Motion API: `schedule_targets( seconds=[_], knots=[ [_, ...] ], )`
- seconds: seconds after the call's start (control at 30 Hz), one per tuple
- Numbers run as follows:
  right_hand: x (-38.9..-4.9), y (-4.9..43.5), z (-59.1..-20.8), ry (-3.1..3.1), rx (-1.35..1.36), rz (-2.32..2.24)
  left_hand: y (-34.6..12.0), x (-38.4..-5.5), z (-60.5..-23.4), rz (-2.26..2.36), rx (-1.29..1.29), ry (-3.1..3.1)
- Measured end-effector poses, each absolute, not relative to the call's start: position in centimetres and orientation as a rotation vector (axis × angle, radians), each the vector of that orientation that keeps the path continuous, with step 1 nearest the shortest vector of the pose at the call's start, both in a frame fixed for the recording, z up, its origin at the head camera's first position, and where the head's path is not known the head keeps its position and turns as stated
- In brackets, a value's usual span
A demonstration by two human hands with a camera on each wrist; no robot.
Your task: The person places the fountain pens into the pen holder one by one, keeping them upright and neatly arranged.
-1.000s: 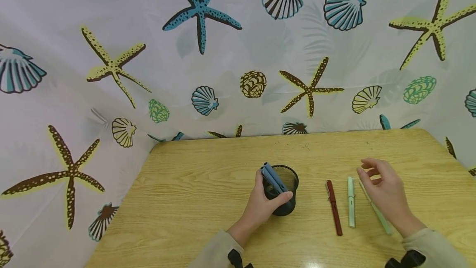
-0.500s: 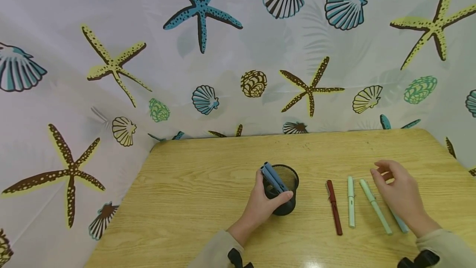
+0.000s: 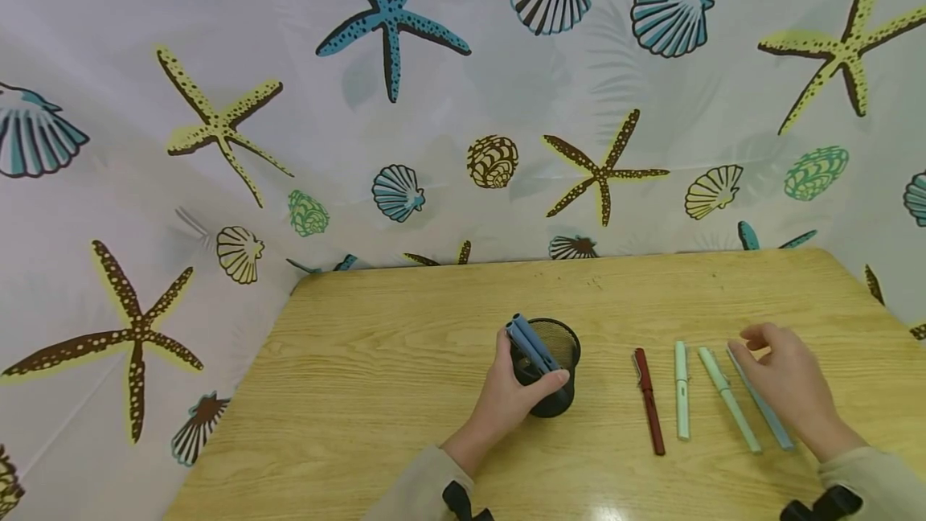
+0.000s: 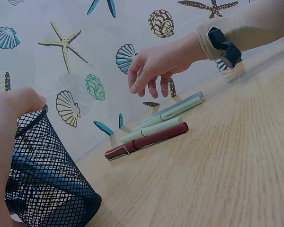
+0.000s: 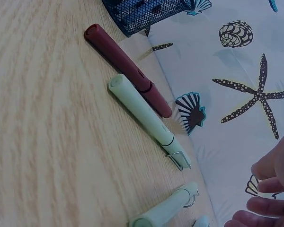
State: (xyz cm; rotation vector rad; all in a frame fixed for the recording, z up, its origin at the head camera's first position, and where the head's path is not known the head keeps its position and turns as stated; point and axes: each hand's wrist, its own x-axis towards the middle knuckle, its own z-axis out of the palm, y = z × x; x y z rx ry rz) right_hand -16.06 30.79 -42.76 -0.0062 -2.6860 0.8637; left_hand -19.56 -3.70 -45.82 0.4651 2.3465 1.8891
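Observation:
My left hand (image 3: 506, 399) grips a black mesh pen holder (image 4: 61, 189) on the table, its thumb over the rim. Two blue pens (image 3: 533, 344) lean inside the holder. To its right lie a dark red pen (image 3: 649, 402), a pale green pen (image 3: 682, 396), a second, slanted pale green pen (image 3: 731, 400) and a light blue pen (image 3: 768, 410). Above the light blue pen is my right hand (image 3: 792, 384), fingers loosely bent with nothing between them. The left wrist view shows this hand (image 4: 163, 64) raised over the pens, fingertips pointing down.
The wooden table (image 3: 376, 360) ends at the back against a white cloth (image 3: 434, 119) printed with starfish and shells. The cloth also hangs along the left and right sides. A black wrist camera (image 4: 225, 47) is strapped over the right sleeve.
My right hand has moved right, from beside the slanted green pen to over the light blue pen, uncovering the green pen and part of the blue one. The left hand has stayed on the holder.

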Motion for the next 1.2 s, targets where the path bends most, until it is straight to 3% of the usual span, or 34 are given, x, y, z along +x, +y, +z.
schedule_targets(
  seconds=[0.93, 1.2],
  knots=[
    [-17.0, 32.8, -44.3, -3.098, -0.285, 0.851, -3.7, -19.7, -46.0, 1.897, 0.455, 2.328],
    [-17.2, 32.8, -44.7, -3.091, -0.277, 0.819, -3.8, -17.8, -42.6, 1.907, 0.477, 2.314]
  ],
)
